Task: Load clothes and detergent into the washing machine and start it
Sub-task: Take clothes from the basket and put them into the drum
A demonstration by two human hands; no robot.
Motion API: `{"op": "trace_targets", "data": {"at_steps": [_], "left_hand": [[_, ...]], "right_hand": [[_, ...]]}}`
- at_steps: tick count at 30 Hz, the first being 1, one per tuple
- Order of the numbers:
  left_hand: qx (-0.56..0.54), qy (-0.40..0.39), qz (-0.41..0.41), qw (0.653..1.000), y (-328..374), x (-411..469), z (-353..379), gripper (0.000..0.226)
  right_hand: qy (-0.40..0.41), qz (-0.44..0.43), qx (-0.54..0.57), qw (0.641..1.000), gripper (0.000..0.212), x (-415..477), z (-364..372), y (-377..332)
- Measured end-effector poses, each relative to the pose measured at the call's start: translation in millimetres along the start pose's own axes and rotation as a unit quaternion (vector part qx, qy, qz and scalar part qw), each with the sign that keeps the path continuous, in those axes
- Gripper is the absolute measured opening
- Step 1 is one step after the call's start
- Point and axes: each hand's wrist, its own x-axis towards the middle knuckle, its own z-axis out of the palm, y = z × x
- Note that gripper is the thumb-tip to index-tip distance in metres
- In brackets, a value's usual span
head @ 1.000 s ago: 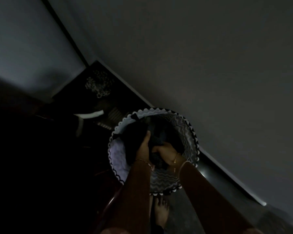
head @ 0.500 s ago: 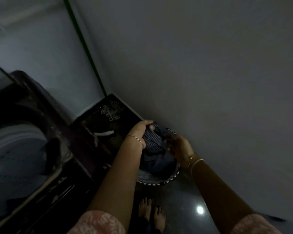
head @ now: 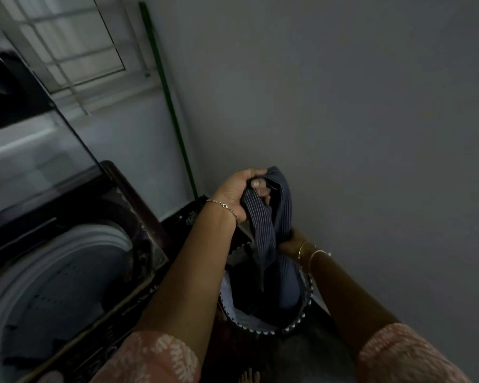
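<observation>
My left hand point(head: 237, 193) grips the top of a dark blue pin-striped garment point(head: 268, 225) and holds it up above the laundry basket point(head: 304, 308), which has a black and white zigzag rim. My right hand point(head: 289, 243) holds the lower part of the same garment, mostly hidden behind the cloth. More dark clothes lie inside the basket. The top-loading washing machine point(head: 138, 217) stands to the left with its lid raised, and its pale drum point(head: 53, 277) is open to view with a few dark clothes at the bottom.
The raised glass lid point(head: 39, 150) leans back at upper left under a barred window point(head: 67, 45). A green pole point(head: 169, 100) stands in the corner. A plain grey wall point(head: 357, 134) fills the right. My bare toes point(head: 249, 375) show on the dark floor.
Both hands lifted the striped garment up out of the basket. My view swung up and left, bringing the washing machine drum, lid and window into sight.
</observation>
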Motion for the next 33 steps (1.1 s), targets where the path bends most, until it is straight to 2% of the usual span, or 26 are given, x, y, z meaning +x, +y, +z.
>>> {"op": "trace_targets", "data": {"at_steps": [2, 6, 11, 16, 19, 21, 25, 27, 29, 31, 33], "left_hand": [[-0.007, -0.019, 0.022, 1.0, 15.4, -8.5, 6.5, 0.052], [0.003, -0.024, 0.074, 0.997, 45.0, -24.8, 17.7, 0.05], [0.004, -0.009, 0.107, 0.994, 63.4, -32.9, 6.5, 0.037], [0.123, 0.043, 0.09, 0.987, 59.2, -29.1, -28.3, 0.023], [0.199, 0.11, 0.06, 0.972, 50.2, -16.1, -54.4, 0.023], [0.253, 0.129, 0.039, 0.958, 44.2, -12.0, -63.0, 0.034], [0.339, 0.116, 0.02, 0.933, 37.5, -11.4, -58.4, 0.095], [0.377, 0.093, 0.015, 0.921, 35.8, -10.1, -49.3, 0.107], [0.415, 0.087, 0.051, 0.904, 33.2, -5.3, -41.5, 0.127], [0.429, 0.084, 0.105, 0.893, 28.7, 4.2, -34.6, 0.132], [0.438, 0.089, 0.145, 0.883, 23.0, 15.1, -26.1, 0.149]], "right_hand": [[0.007, 0.005, 0.025, 1.0, 0.063, -4.8, 0.9, -6.7], [0.03, 0.02, 0.066, 0.997, 0.037, -11.3, -1.9, -18.9], [0.076, 0.036, 0.098, 0.992, 0.036, 2.2, -26.0, -41.2], [0.09, -0.013, 0.207, 0.974, 0.019, -12.9, -49.1, -102.3], [0.094, -0.069, 0.258, 0.959, 0.026, -22.9, -61.1, -146.5], [0.094, -0.099, 0.263, 0.955, 0.03, -26.9, -69.4, -172.0], [0.095, -0.124, 0.281, 0.947, 0.031, -37.6, -81.8, -213.5], [0.083, -0.126, 0.314, 0.937, 0.032, -43.0, -83.3, -228.8], [0.081, -0.138, 0.333, 0.929, 0.034, -46.6, -81.2, -242.1], [0.076, -0.155, 0.358, 0.918, 0.03, -50.4, -77.4, -254.0], [0.064, -0.168, 0.384, 0.906, 0.028, -52.5, -72.8, -264.5]]}}
